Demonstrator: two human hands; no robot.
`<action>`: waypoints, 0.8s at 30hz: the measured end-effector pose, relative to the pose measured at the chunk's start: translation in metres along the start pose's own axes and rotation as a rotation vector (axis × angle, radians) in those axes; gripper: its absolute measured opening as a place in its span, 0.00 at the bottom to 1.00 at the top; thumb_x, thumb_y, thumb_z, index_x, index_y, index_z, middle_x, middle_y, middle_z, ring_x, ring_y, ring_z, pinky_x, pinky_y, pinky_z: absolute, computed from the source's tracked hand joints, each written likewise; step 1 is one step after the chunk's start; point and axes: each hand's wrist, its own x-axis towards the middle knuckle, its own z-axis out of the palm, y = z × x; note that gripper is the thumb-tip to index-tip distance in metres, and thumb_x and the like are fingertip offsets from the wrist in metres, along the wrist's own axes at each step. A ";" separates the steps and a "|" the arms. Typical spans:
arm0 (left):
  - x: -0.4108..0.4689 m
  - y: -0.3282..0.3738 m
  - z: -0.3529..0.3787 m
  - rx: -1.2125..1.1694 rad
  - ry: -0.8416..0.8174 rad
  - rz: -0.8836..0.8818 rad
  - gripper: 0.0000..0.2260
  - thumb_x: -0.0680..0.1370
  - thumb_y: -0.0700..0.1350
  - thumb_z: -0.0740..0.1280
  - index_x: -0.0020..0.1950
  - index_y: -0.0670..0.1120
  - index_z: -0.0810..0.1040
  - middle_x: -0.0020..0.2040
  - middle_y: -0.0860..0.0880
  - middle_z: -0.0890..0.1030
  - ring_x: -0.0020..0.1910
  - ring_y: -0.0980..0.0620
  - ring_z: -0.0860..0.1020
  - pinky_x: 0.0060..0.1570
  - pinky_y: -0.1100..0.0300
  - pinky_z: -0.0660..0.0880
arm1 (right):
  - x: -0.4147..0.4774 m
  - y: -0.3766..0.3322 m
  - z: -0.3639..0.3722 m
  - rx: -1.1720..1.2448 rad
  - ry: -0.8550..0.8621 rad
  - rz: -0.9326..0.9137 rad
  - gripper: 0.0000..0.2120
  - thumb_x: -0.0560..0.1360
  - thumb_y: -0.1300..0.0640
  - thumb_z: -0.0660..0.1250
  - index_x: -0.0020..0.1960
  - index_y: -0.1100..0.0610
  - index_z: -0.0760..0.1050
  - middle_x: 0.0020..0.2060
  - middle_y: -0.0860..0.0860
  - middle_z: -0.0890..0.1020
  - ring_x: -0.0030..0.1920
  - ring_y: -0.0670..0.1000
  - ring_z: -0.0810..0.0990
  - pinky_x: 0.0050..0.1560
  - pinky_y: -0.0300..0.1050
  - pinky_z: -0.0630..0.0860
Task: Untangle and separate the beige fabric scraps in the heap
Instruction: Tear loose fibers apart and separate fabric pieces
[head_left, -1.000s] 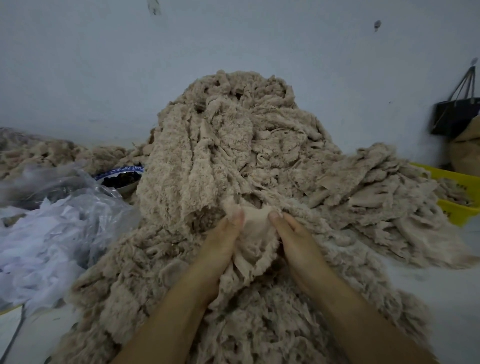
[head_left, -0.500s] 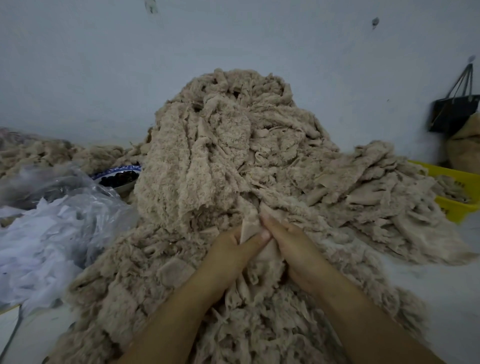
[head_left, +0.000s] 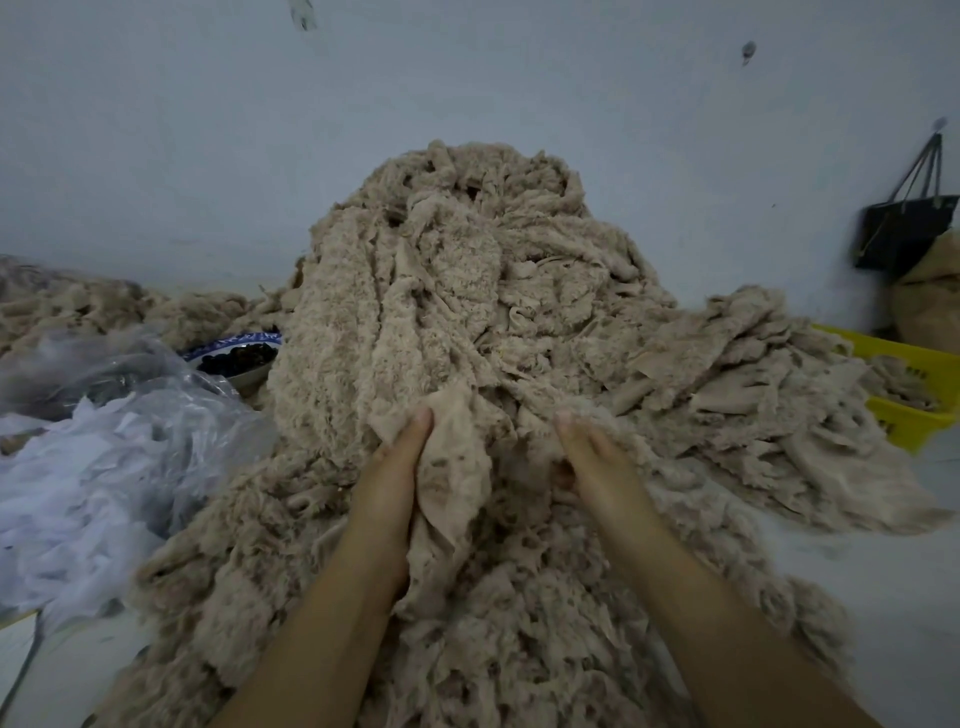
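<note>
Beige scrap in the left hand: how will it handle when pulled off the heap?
Likely floppy: the beige scrap hangs limp from the left hand. Probably light, since it looks thin. It may snag, as its frayed edges run into the tangled heap.

Heap of beige fabric scraps fills the centre and rises tall against the wall; passage only over or round it. Left hand grips a beige scrap on the front slope. Right hand grips into the heap just beside it, narrow gap between. Left side is blocked by crumpled plastic bags and a bowl touching the heap. Far right, a yellow crate with scraps spilling in. Bare pale surface is open near right.
</note>
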 end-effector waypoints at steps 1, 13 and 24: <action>0.001 0.000 0.000 0.013 0.007 0.016 0.13 0.77 0.55 0.69 0.37 0.52 0.87 0.41 0.50 0.87 0.39 0.52 0.86 0.29 0.62 0.79 | -0.005 -0.002 0.004 -0.059 -0.069 -0.048 0.25 0.65 0.19 0.56 0.54 0.30 0.73 0.48 0.26 0.72 0.49 0.28 0.71 0.50 0.36 0.68; 0.010 -0.003 0.004 0.400 0.054 0.445 0.08 0.76 0.56 0.71 0.40 0.56 0.85 0.37 0.51 0.86 0.36 0.53 0.85 0.31 0.63 0.79 | -0.004 0.008 0.018 -0.465 -0.240 -0.239 0.10 0.79 0.53 0.63 0.39 0.45 0.70 0.33 0.42 0.74 0.30 0.39 0.70 0.31 0.34 0.66; 0.011 0.003 -0.001 -0.155 -0.027 -0.075 0.17 0.79 0.53 0.68 0.60 0.43 0.82 0.55 0.41 0.85 0.54 0.41 0.84 0.54 0.46 0.80 | -0.005 -0.002 0.014 0.233 -0.237 -0.088 0.22 0.70 0.33 0.67 0.50 0.49 0.82 0.48 0.48 0.84 0.50 0.47 0.83 0.48 0.42 0.79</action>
